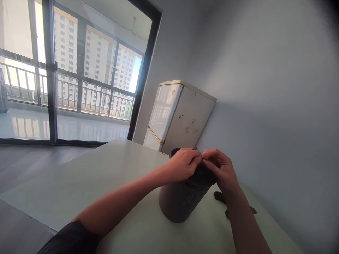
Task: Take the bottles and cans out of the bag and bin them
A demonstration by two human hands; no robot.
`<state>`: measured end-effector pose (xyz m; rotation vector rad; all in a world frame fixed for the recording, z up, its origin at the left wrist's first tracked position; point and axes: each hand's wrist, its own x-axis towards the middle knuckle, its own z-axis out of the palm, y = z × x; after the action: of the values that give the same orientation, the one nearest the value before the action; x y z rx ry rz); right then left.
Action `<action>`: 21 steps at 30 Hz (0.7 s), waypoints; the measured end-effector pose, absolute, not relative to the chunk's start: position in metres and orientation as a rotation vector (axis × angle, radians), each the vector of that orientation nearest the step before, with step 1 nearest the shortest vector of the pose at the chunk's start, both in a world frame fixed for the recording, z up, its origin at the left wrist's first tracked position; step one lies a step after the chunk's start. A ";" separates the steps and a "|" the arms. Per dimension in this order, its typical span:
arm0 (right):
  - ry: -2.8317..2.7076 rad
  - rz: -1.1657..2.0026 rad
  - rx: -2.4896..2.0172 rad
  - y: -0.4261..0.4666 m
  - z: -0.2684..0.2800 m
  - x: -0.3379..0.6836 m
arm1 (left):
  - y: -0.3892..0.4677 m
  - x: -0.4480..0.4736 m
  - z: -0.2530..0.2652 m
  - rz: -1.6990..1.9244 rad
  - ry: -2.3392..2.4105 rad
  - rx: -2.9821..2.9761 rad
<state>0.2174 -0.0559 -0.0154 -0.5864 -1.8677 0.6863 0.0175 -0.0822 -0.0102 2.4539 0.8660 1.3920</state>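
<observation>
A dark grey bin (176, 203) with pale lettering on its side stands on the table. Black material that looks like a bin bag (205, 174) covers part of its rim. Over the top of the bin, my left hand (184, 163) is closed, thumb and fingers pinched at the black material. My right hand (222, 169) is closed beside it with bent fingers, pinching the same material. The fingertips of both hands nearly meet. What lies inside the bin is hidden by my hands.
The pale table (106, 169) runs up to the wall at right. Dark small items (219, 197) lie on it, partly behind my right forearm. A white fridge (189, 116) stands beyond the table. Sliding glass doors (92, 70) are at the left.
</observation>
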 end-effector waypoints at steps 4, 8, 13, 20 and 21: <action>-2.011 0.445 -0.630 -0.060 -0.014 0.213 | -0.077 0.012 -0.007 1.467 0.766 2.124; -2.098 0.212 -0.674 -0.068 -0.009 0.203 | -0.075 0.010 -0.006 1.529 0.730 2.015; -2.108 0.131 -0.698 -0.069 -0.008 0.199 | -0.083 0.013 -0.007 1.521 0.848 2.173; -2.062 0.189 -0.702 -0.064 -0.008 0.204 | -0.080 0.006 -0.004 1.508 0.852 2.231; -2.042 0.198 -0.705 -0.064 -0.007 0.206 | -0.078 0.003 -0.003 1.491 0.822 2.202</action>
<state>0.2061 -0.0643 -0.0075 -0.7051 -2.0417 0.1979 0.0034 -0.0775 -0.0034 2.2018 0.8222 1.4912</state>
